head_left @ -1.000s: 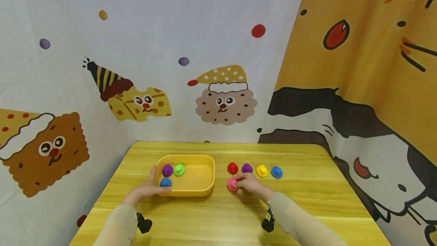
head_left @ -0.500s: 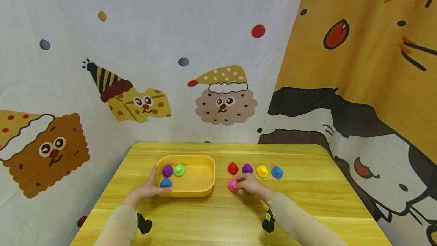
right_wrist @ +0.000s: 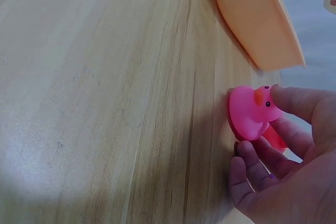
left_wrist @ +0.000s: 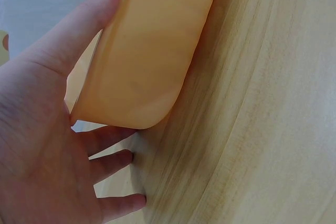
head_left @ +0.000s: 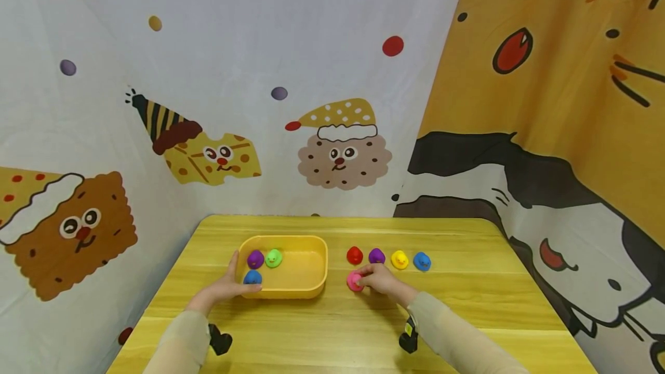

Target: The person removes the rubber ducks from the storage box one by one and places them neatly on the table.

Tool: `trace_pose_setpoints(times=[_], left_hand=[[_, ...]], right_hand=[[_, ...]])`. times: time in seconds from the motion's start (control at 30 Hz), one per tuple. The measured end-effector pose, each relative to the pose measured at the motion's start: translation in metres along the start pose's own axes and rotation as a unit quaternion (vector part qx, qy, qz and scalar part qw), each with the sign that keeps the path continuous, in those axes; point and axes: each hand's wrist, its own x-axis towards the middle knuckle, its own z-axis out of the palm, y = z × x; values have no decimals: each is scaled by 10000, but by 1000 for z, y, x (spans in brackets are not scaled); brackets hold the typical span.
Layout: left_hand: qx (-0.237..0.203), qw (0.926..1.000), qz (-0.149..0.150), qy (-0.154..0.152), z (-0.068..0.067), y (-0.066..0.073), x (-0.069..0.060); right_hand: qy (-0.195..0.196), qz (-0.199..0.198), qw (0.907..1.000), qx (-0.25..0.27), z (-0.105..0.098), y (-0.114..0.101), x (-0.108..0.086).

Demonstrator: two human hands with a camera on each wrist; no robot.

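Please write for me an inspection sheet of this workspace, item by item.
Surface: wooden table
Job's things: yellow tray holding purple duck, green duck, blue duck; pink duck to its right; farther back, red duck, second purple duck, yellow duck, second blue duck in a row
Clutter: nothing seen
Grips: left grip touches the tray's near left corner; right grip pinches the pink duck
Cables: nothing seen
Surroundings: cartoon-printed cloth behind and at right

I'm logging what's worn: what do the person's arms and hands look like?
The left hand and right hand are ungloved. The left sleeve and right sleeve are pale beige. The left wrist gadget and right wrist gadget are black, the right one with a yellowish patch.
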Motion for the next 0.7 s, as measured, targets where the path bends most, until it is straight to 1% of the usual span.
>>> trace_pose_setpoints(times=[0.27, 0.33, 0.47, 0.57, 0.7], left_hand=[[142, 9998, -93, 45, -2, 4, -1], [162, 9997, -150, 61, -2, 4, -1], [147, 9998, -147, 47, -1, 3, -1], [116, 9998, -141, 28, 0, -1, 2], [78, 9998, -158, 76, 0, -3, 4]], right_hand=[[6, -94, 9999, -50, -3, -5, -2], [-8, -117, 9999, 23, -5, -8, -2], [30, -48, 9998, 193, -8, -15, 1], [97, -3, 9999, 54, -8, -23, 4], [163, -77, 9997, -187, -7, -37, 9]])
